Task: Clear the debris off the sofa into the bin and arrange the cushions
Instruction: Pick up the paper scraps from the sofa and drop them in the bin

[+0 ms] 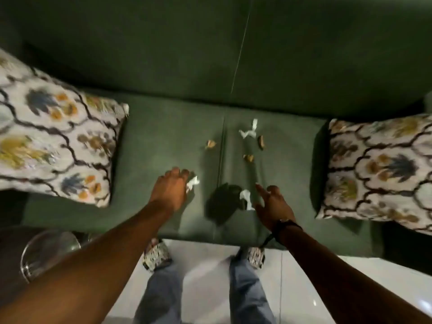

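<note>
Over the sofa (163,127) seat's front edge, left hand (170,190) curls fingers on a white paper scrap (193,182); right hand (272,204) spread beside another scrap (246,199). Further back, near the seat seam: brown crumbs (248,157) & twisted paper (249,130). Patterned cushions (53,136) at both seat ends.

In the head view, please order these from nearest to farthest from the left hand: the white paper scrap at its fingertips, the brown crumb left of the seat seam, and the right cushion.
From the left hand:
1. White paper scrap, at its fingertips.
2. Brown crumb, farther back on the seat, just left of the seam.
3. Right cushion, at the sofa's far right end.
</note>
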`<state>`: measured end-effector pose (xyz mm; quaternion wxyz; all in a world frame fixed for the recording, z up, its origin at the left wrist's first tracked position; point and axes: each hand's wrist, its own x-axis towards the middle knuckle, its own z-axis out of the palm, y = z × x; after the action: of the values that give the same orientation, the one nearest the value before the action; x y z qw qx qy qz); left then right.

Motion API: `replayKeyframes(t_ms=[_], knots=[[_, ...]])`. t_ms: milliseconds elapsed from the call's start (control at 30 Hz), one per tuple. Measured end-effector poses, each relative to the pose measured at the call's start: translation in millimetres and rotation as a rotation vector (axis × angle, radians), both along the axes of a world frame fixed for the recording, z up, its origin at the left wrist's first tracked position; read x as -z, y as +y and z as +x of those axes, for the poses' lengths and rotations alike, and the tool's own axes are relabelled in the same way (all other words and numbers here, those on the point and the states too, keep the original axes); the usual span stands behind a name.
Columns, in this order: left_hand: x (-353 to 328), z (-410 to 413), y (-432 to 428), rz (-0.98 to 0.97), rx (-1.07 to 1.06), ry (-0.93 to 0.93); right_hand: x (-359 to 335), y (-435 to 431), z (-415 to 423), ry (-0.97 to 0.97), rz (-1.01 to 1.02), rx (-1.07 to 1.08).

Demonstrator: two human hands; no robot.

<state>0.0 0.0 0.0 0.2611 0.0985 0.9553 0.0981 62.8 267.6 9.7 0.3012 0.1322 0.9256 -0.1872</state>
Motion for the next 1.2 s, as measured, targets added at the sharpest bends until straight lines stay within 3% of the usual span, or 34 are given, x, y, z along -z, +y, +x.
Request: replayKeyframes(t_ms=[233,467,600,667,800,933,1000,1100,1200], knots=[[119,-5,20,0.179,-0.224,0.005,127,-7,7,0.091,-0.162,0.277],[114,1,47,0.339,-0.143,0.133,132,7,0,0.144,-0.222,0.249],[101,-54,102,0.467,-0.06,0.164,112,28,-68,0.397,-0.313,0.435],[102,-99,133,0.492,-0.063,0.202,108,45,-117,0.485,-0.281,0.374],[112,-165,183,0.515,-0.042,0.158,113,73,-209,0.418,-0.139,0.094],[132,-179,202,0.337,0.075,0.135,126,79,-258,0.346,-0.023,-0.256],[136,-178,201,0.368,0.027,0.141,132,78,-265,0.33,0.031,-0.386],[134,-168,195,0.467,-0.106,0.081,140,79,-264,0.321,0.126,-0.306],[119,-149,186,0.583,-0.307,0.112,136,74,-248,0.339,0.087,-0.149]])
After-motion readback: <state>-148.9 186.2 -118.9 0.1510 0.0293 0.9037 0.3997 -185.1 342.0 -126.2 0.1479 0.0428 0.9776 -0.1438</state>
